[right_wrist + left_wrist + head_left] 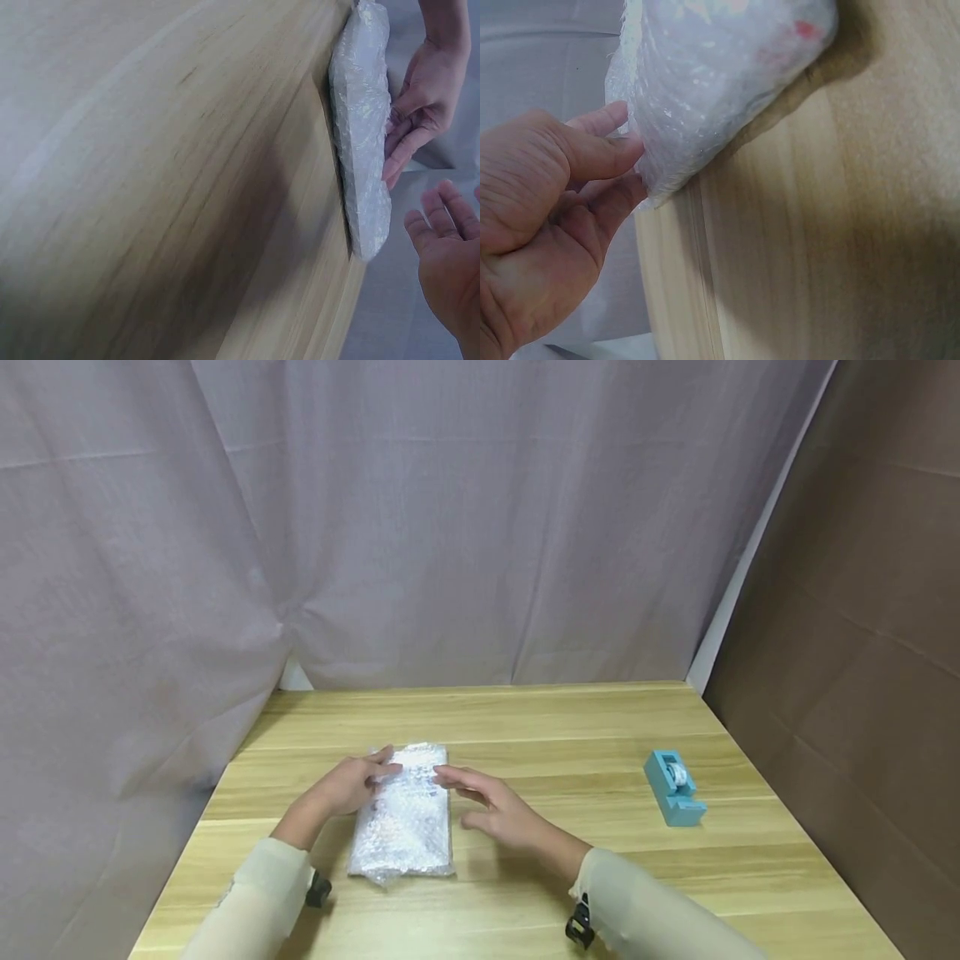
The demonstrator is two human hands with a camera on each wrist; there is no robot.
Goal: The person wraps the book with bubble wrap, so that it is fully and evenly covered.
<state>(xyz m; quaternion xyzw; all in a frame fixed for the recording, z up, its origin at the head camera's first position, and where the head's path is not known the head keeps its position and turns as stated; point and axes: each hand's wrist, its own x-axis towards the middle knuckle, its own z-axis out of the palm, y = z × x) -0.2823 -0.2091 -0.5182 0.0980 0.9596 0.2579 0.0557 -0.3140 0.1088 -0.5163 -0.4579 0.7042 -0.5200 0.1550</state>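
A flat rectangular package in bubble wrap [408, 827] lies on the wooden table, a little left of the middle. My left hand [354, 785] rests on its far left part; in the left wrist view the fingertips of that left hand [562, 172] touch the bubble wrap near a corner. Over the package's right edge hovers my right hand [504, 810], fingers extended and thumb apart. In the right wrist view a gap separates the right hand [454, 259] from the wrapped package [361, 127]. What is inside the wrap is blurred, with a small red patch showing through.
A blue tape dispenser [675, 789] with a roll of clear tape stands on the right side of the wooden table [570, 727]. Grey curtains [420, 527] hang behind and to the left. A brown panel [862, 652] borders the right side.
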